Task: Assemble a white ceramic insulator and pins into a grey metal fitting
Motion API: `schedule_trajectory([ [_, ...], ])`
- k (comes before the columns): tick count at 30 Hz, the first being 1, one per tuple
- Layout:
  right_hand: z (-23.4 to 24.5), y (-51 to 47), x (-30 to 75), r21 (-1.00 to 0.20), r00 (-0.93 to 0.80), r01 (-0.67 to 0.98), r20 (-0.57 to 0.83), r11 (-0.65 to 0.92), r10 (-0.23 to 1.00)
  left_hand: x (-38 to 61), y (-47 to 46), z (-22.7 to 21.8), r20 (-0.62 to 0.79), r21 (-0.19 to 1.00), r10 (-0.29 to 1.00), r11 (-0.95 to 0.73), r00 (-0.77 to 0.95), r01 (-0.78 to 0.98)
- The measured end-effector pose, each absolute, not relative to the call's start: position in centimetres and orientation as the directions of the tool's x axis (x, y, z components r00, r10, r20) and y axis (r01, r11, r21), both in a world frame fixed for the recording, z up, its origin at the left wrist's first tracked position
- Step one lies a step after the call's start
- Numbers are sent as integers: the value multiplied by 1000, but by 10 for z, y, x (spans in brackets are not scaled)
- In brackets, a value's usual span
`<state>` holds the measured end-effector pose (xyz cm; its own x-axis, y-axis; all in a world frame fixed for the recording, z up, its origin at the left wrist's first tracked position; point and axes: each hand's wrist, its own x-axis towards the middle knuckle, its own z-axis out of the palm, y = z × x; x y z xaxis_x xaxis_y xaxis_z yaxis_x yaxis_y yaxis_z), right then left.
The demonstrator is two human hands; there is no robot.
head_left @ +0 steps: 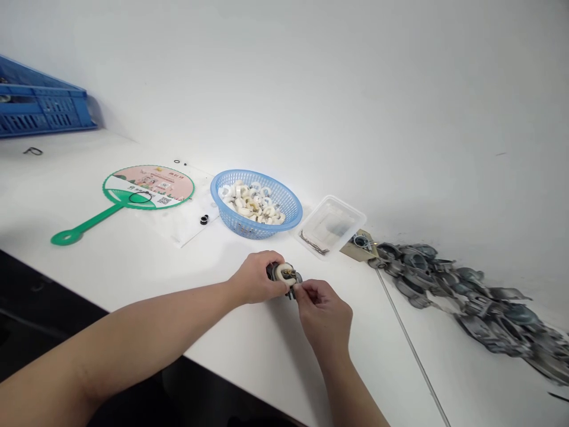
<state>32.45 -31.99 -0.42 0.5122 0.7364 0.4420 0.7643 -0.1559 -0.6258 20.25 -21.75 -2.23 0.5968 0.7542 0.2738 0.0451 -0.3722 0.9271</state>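
My left hand (255, 277) is closed around a small grey metal part with a white ring on it (284, 274), held just above the white table (133, 261). My right hand (323, 311) meets it from the right, thumb and forefinger pinched at the part's edge; what they pinch is too small to make out. A blue basket (288, 219) of white rings (253, 201) stands just behind the hands.
A clear plastic tub (331, 224) with thin metal pins sits right of the basket. A row of grey metal parts (471, 299) lies along the wall at right. A green hand fan (133, 193), a small black ring (204, 219) and a blue crate (40, 101) are at left.
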Motion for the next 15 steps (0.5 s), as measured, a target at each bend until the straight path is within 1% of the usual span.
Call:
schedule_trajectory([
  [4, -6, -319, 334, -633, 437, 772, 471, -51, 766, 202, -218, -23, 263, 933, 754, -358, 601, 40],
  [7, -7, -318, 340, -673, 408, 740, 459, 8, 789, 203, -217, -23, 256, 937, 752, -347, 607, 34],
  [12, -13, -315, 346, -762, 428, 647, 407, 42, 807, 204, -217, -24, 252, 944, 749, -330, 613, 15],
  [15, -17, -312, 350, -828, 455, 556, 375, 71, 808, 204, -217, -24, 249, 944, 748, -328, 615, 17],
])
